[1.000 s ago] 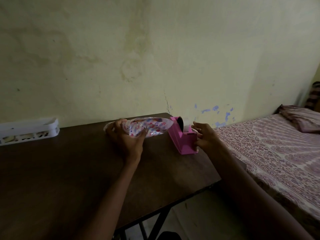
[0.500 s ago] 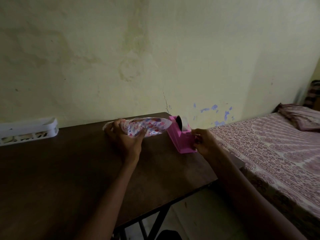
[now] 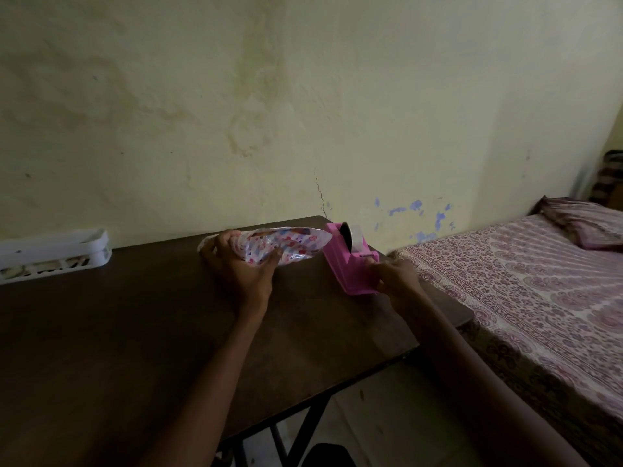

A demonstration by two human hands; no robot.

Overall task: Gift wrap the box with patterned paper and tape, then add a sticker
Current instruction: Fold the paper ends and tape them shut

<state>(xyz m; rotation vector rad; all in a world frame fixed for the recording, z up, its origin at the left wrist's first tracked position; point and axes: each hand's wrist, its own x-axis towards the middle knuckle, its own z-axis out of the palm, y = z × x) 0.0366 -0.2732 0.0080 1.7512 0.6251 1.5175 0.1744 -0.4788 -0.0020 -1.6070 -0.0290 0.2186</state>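
Right hand [image 3: 396, 276] went from spread to fingers curled on the tape dispenser [image 3: 347, 267] cutter end, while left hand [image 3: 241, 264] fingers grip the paper-wrapped box [image 3: 286, 244] beside it at the bench [image 3: 135, 332] far side, so taping looks next.

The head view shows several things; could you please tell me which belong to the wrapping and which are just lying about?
Job: paper-wrapped box, held by left hand; pink dispenser with tape roll, gripped by right hand; table.
Lying about: white tray, bed, pillow.
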